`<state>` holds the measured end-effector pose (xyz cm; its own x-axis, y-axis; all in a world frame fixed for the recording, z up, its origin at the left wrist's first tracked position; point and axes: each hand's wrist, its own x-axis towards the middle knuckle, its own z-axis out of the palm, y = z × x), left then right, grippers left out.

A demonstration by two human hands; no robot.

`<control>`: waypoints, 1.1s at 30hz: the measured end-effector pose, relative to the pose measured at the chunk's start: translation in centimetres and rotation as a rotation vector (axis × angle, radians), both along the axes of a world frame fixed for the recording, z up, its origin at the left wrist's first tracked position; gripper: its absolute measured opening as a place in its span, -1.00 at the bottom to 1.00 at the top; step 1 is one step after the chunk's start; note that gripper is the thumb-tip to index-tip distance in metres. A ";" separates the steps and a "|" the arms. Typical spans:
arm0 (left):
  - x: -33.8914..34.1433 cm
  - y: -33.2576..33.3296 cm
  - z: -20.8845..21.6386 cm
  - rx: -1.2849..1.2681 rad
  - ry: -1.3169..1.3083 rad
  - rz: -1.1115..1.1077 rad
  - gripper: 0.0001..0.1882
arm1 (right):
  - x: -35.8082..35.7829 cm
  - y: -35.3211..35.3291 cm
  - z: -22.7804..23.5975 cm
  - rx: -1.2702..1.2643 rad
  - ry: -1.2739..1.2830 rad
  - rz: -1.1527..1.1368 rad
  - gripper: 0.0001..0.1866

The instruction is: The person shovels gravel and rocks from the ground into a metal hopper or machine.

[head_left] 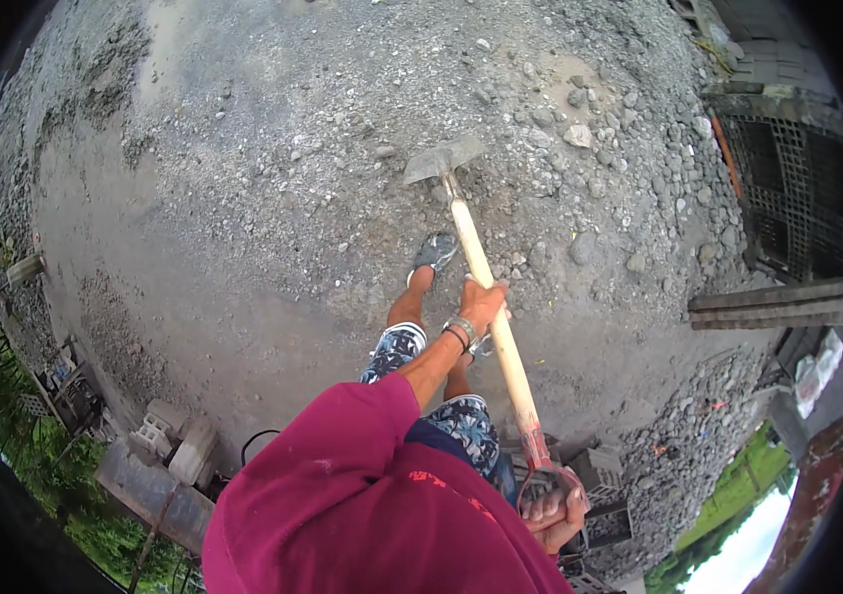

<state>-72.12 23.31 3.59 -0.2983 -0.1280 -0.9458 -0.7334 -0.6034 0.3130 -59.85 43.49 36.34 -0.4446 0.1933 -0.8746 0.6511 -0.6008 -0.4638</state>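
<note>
A shovel (509, 356) with a pale wooden shaft runs slantwise in front of me. Its worn grey metal blade (443, 160) lies at the gravel (342, 129), ahead of my feet. My left hand (482, 303), with a watch on the wrist, is wrapped round the middle of the shaft. At the near end, the fingers of my right hand (554, 517) close on the red D-shaped grip (540, 460). Whether the blade's edge is dug in or only resting on the stones, I cannot tell.
Larger stones (578, 136) lie scattered to the right of the blade. Farther right stand a dark lattice crate (788, 188) and stacked boards (770, 305). Concrete blocks (172, 436) sit at the lower left. My shoe (435, 250) is close beside the shaft.
</note>
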 end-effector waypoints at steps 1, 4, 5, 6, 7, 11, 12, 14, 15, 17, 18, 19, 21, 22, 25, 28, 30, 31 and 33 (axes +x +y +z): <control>0.6 0.4 0.7 -0.001 0.003 0.030 -0.69 | -0.4 0.6 -0.1 -0.010 0.006 -0.027 -0.66; 1.4 -2.1 2.1 -0.037 -0.005 0.085 -0.78 | 0.2 1.0 -1.3 -0.062 -0.012 -0.046 -0.61; 1.0 -4.3 1.5 -0.073 0.013 0.100 -0.80 | -0.3 -0.1 -2.9 -0.101 0.000 0.000 -0.61; 0.6 -6.4 0.6 -0.105 0.027 0.111 -0.81 | -0.8 -1.3 -4.8 -0.136 0.009 0.042 -0.62; -0.1 -8.8 -0.7 -0.173 0.043 0.122 -0.79 | -1.3 -2.8 -7.4 -0.174 0.057 0.080 -0.68; -3.2 -19.7 -5.4 -0.428 0.060 0.032 -0.73 | -5.5 -12.9 -14.1 -0.169 0.053 0.141 -0.77; -3.7 -21.3 -6.4 -0.472 0.056 0.023 -0.72 | -5.6 -14.3 -15.6 -0.116 0.055 0.213 -0.76; -3.7 -22.8 -7.1 -0.451 -0.054 0.037 -0.70 | -6.0 -15.7 -15.2 -0.079 -0.041 0.171 -0.76; -3.3 -22.0 -7.2 -0.417 -0.064 -0.032 -0.70 | -6.3 -15.9 -15.1 -0.062 -0.085 0.147 -0.76; -2.2 -18.1 -6.8 -0.389 -0.045 -0.011 -0.72 | -5.3 -12.7 -14.4 -0.048 -0.096 0.125 -0.77; -1.6 -15.7 -6.0 -0.372 -0.035 0.000 -0.73 | -4.5 -10.7 -13.3 -0.038 -0.100 0.115 -0.77; -1.2 -13.7 -5.1 -0.346 -0.010 0.011 -0.74 | -4.0 -9.2 -12.0 -0.012 -0.079 0.127 -0.80; -0.5 -9.9 -2.6 -0.250 0.002 0.022 -0.77 | -3.6 -7.1 -7.9 0.044 -0.054 0.087 -0.77; -0.2 -8.3 -1.1 -0.181 -0.010 0.022 -0.78 | -3.2 -6.5 -5.9 0.073 -0.049 0.036 -0.72; 4.0 -3.5 -2.1 -0.372 -0.052 -0.177 -0.72 | 0.6 -1.6 -3.9 -0.048 -0.053 -0.071 -0.68; 0.9 -1.3 2.7 -0.272 -0.014 -0.252 -0.59 | 3.2 -0.1 -3.2 0.067 0.114 0.019 -0.65; -1.5 -0.7 0.2 -0.292 0.055 -0.348 -0.60 | 4.9 0.6 -6.0 -0.087 0.150 -0.062 -0.65; -3.7 -1.5 -1.7 -0.275 0.104 -0.442 -0.60 | 3.1 -0.8 -7.8 -0.128 0.158 -0.147 -0.65; -10.9 -3.4 -3.4 -0.469 0.219 -0.513 -0.58 | -1.8 -3.9 -12.2 -0.208 0.163 -0.278 -0.66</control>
<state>-82.98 19.95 0.20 -0.6062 -0.2982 -0.7373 -0.7786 0.0335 0.6266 -61.68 39.59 24.16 -0.5364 0.1518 -0.8302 0.3781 -0.8362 -0.3972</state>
